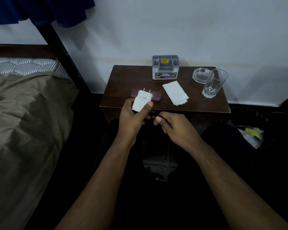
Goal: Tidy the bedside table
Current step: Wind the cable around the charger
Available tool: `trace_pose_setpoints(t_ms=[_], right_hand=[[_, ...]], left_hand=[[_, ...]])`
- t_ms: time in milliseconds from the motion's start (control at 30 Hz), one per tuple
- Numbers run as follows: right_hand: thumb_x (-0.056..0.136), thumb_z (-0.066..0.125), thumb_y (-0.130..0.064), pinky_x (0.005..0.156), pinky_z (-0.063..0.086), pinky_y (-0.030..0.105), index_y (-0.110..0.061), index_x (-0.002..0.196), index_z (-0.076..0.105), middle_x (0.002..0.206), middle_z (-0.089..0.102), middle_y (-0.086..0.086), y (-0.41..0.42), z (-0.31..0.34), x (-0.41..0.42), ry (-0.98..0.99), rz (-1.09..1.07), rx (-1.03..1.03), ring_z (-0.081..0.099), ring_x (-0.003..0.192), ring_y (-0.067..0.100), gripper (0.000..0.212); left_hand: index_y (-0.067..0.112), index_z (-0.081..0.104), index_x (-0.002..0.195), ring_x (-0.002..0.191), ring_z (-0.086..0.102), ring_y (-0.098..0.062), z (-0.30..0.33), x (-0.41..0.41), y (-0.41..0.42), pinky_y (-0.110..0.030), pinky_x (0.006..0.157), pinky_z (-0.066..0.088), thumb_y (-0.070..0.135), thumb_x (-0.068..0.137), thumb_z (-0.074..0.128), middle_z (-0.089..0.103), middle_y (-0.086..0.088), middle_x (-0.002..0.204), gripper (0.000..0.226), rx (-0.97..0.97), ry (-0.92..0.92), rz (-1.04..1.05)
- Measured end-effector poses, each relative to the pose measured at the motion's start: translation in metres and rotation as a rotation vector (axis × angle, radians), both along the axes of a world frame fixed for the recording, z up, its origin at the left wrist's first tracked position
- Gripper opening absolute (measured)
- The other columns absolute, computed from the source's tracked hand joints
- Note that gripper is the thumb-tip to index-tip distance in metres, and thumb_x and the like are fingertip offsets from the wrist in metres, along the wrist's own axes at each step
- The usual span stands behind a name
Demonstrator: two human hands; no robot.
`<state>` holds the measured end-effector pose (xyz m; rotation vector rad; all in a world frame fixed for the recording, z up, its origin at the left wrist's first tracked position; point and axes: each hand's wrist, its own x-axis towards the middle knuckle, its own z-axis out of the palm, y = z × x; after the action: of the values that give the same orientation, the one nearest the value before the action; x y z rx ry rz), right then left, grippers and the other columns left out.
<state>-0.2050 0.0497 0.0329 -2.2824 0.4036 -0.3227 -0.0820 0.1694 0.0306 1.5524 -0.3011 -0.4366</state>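
My left hand point(133, 117) grips a white charger plug point(142, 101), prongs pointing away, just in front of the dark wooden bedside table point(126, 77). My right hand point(175, 127) pinches the black cable point(156, 114) that leads from the plug's underside. On the table lie a purple case point(156, 96) partly hidden behind the plug, a folded white tissue point(175, 92), a grey organiser box point(165, 67) at the back, a glass ashtray point(200, 75) and a tall drinking glass point(214, 83) at the right.
A bed with a tan cover point(27, 117) and a dark bed post point(63, 53) stands to the left. The white wall point(173, 30) backs the table. A crumpled plastic bag point(251, 135) lies on the dark floor at the right.
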Motion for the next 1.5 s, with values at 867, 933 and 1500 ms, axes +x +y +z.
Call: trace_pose_setpoints(t_ms=[867, 933, 1500], right_hand=[[0.104, 0.055, -0.032, 0.067, 0.047, 0.016, -0.027, 0.088, 0.065, 0.078, 0.060, -0.007, -0.011, 0.008, 0.011, -0.392, -0.246, 0.655, 0.054, 0.070, 0.002, 0.019], [0.106, 0.051, -0.033, 0.077, 0.052, 0.021, -0.023, 0.098, 0.068, 0.085, 0.065, -0.006, -0.012, 0.005, 0.008, -0.333, -0.204, 0.513, 0.061, 0.080, 0.003, 0.022], [0.093, 0.071, -0.016, 0.089, 0.057, 0.038, -0.017, 0.116, 0.072, 0.099, 0.076, -0.004, -0.014, 0.015, 0.001, -0.251, -0.218, -0.104, 0.072, 0.095, 0.013, 0.023]], left_hand=[[0.020, 0.062, 0.090, 0.047, 0.043, -0.003, 0.011, -0.008, -0.005, -0.017, 0.044, 0.024, 0.028, 0.092, 0.067, 0.064, 0.004, 0.077, 0.010, -0.185, 0.628, -0.304], [0.021, 0.060, 0.088, 0.045, 0.041, -0.002, 0.012, -0.006, -0.004, -0.019, 0.045, 0.022, 0.030, 0.093, 0.066, 0.061, 0.007, 0.074, 0.011, -0.246, 0.660, -0.258], [0.019, 0.060, 0.094, 0.045, 0.051, -0.006, 0.012, -0.001, -0.001, -0.015, 0.033, 0.024, 0.020, 0.093, 0.066, 0.070, -0.006, 0.082, 0.005, -0.283, 0.531, -0.114]])
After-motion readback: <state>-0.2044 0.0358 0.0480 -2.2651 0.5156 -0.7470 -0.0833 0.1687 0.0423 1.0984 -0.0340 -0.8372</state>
